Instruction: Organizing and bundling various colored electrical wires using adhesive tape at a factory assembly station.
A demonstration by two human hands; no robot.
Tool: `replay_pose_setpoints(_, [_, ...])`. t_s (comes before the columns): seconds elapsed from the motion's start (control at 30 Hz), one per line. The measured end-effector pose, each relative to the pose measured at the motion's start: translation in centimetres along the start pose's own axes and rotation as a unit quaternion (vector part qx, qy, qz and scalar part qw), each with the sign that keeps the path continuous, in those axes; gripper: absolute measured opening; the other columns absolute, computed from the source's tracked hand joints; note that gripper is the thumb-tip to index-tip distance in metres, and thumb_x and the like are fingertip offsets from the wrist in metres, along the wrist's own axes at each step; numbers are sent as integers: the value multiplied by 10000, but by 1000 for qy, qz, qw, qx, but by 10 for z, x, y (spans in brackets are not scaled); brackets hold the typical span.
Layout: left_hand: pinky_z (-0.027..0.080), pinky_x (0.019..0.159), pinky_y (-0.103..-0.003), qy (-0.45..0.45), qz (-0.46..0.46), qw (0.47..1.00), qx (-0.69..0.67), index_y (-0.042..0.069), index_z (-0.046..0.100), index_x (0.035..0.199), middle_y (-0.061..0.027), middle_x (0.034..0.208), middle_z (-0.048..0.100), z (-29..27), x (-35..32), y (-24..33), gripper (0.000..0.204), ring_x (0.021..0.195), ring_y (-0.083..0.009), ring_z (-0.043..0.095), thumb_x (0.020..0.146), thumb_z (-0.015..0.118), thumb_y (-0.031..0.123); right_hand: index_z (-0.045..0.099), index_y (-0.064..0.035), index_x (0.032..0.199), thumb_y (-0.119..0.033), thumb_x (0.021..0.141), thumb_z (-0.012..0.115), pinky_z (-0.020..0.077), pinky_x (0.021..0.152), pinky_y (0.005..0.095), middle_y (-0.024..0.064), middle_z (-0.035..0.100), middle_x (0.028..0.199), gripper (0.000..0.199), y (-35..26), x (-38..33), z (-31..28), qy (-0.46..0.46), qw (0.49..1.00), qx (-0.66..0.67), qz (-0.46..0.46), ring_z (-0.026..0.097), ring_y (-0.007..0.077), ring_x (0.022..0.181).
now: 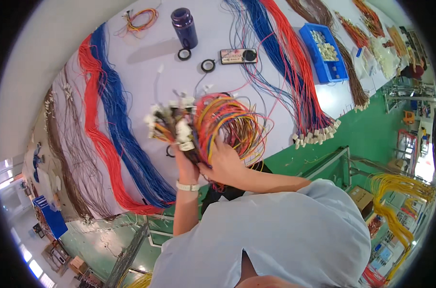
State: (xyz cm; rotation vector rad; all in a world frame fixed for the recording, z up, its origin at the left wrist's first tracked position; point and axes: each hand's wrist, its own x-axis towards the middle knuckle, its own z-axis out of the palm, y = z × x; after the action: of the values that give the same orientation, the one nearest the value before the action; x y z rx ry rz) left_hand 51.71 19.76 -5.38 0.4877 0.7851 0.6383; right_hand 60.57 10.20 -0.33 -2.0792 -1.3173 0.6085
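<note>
A thick coiled bundle of wires (230, 113) in red, yellow, blue and brown is held up over the near edge of the white table. White plastic connectors (183, 132) cluster at its left end, slightly blurred. My left hand (184, 162), with a pale watch on the wrist, is closed round the bundle just below those connectors. Its fingertips are mostly hidden by the wires. Against the near side of the coil, my right hand (224, 164) grips the loops, some of its fingers tucked behind them. The two hands almost touch.
Long red wires (95, 129) and blue wires (119, 110) lie left; more red wires (294, 62) with connectors lie right. A blue bin (340, 72) of connectors, a dark bottle (185, 31), black tape rolls (208, 66) and a small rectangular device (232, 56) stand beyond the hands.
</note>
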Motion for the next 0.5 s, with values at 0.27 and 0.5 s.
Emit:
replay_pose_setpoints(0.27, [337,1071,-435,-249,330,908,70,104,387,1386,-100,1399,436,43,41,151,903,1254,-283,441,799,355,789,551,21,1009,-379,755,633,445,695,357,143,542,954,482,-148,123,-82,149,955,-90,-241,548,277,910])
replay_pose_setpoints(0.5, [375,1035,-435,-106,312,944,27,101,403,1373,-100,1363,469,-2,215,200,914,1216,-276,475,788,354,802,415,89,1278,-446,665,725,358,1010,463,285,502,1227,870,-168,318,36,413,855,97,-298,476,396,1171])
